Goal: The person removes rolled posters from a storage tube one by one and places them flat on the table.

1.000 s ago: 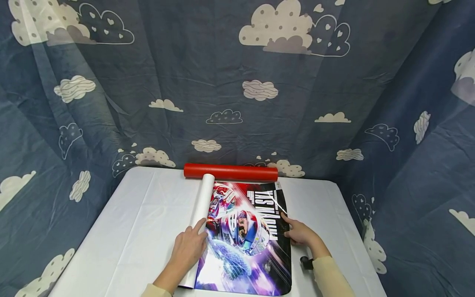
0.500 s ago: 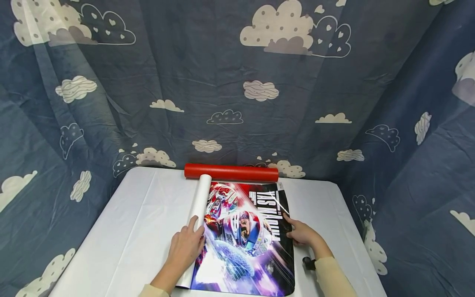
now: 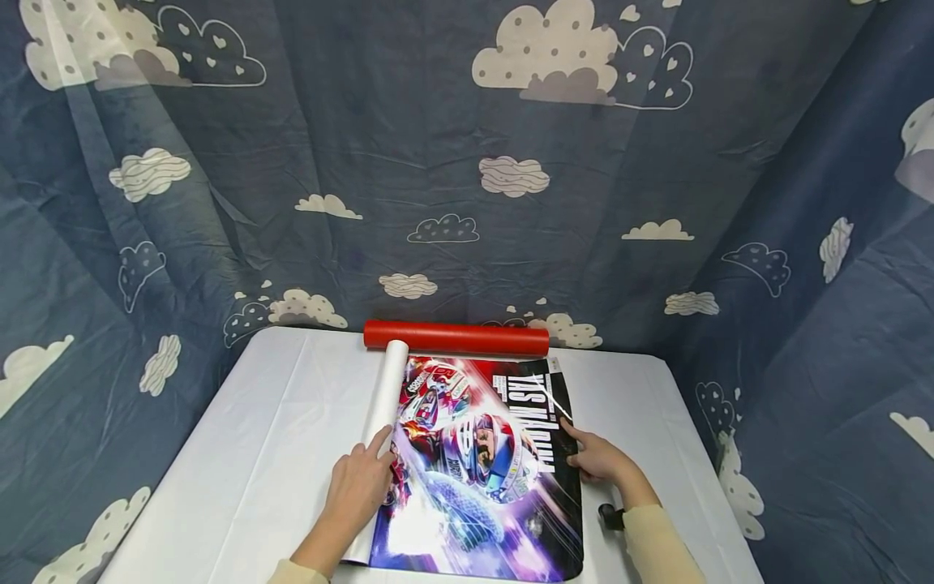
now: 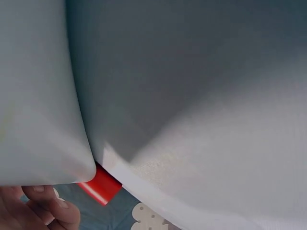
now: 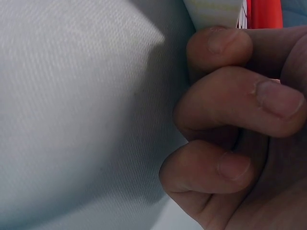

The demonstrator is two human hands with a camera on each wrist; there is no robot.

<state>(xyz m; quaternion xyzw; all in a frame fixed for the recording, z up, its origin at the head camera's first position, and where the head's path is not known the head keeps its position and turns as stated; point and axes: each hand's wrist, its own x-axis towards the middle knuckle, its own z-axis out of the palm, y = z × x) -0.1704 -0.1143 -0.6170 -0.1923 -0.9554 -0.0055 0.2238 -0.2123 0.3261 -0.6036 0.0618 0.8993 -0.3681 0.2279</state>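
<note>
A glossy poster (image 3: 470,519), printed with a racing helmet and large white lettering on black, lies partly unrolled on the white table. Its left part is still a white roll (image 3: 387,385). My left hand (image 3: 357,491) grips this roll from the left at about mid-length, with the index finger stretched along it. Curled fingertips (image 4: 62,211) show below the white paper in the left wrist view. At the poster's right edge my right hand (image 3: 601,462) pinches the paper between thumb and index finger. Its other fingers (image 5: 230,100) are curled in the right wrist view.
Behind the poster a red tube (image 3: 456,337) lies across the table's back edge. White covering (image 3: 241,454) spreads over the table on both sides. Dark blue cloud-patterned curtains (image 3: 365,122) stand around it. A small black device (image 3: 610,517) sits by my right sleeve.
The roll has moved left with my left hand, so more of the printed picture shows. My right hand and the poster's right edge have shifted slightly to the right.
</note>
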